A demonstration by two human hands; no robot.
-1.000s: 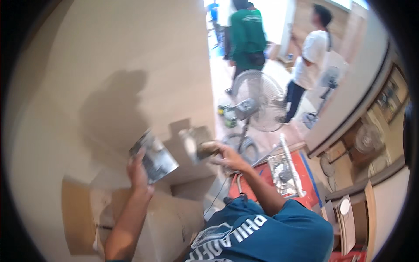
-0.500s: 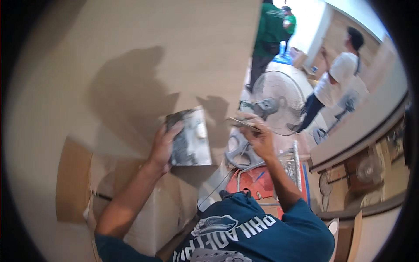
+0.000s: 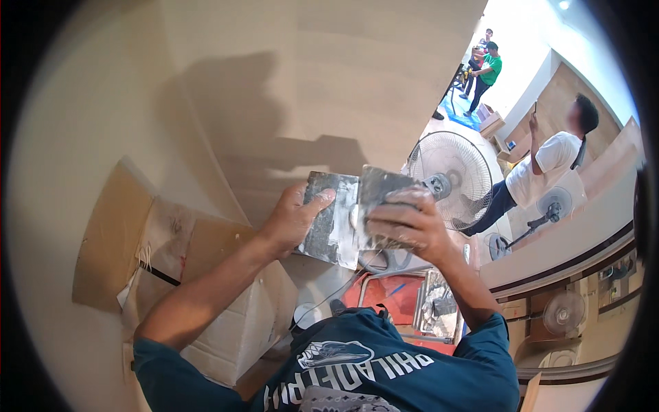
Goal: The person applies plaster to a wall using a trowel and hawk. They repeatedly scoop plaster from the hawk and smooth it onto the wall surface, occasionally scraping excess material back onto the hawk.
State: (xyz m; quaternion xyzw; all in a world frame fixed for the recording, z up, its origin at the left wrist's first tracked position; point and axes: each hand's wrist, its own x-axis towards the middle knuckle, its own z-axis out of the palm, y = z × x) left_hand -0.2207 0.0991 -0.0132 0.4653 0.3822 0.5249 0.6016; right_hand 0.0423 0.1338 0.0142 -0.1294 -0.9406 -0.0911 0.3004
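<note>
- My left grip [image 3: 292, 220] was clasped around a flat metal plate [image 3: 321, 233], thumb on its upper face and the other fingers mostly hidden behind it.
- The plate was tilted, its face smeared with white and grey paste.
- My right grip [image 3: 412, 223] was clasped around a dark flat blade [image 3: 377, 184], fingers spread across its face.
- The blade stood just right of the plate, their edges close together; I could not tell whether they touched.
- A small white lump of paste [image 3: 354, 217] sat between the two, at the plate's right edge.
- Both tools were held up in front of a beige wall panel [image 3: 364, 75], on which a dark shadow [image 3: 226, 123] fell.
- Near left, a cardboard box [image 3: 226, 329] stood below my left forearm.
- Near right, a paste-smeared tray [image 3: 436, 309] lay by a red surface [image 3: 384, 292].
- Far right, a standing fan [image 3: 463, 165] was beside a person in a white shirt [image 3: 549, 161].
</note>
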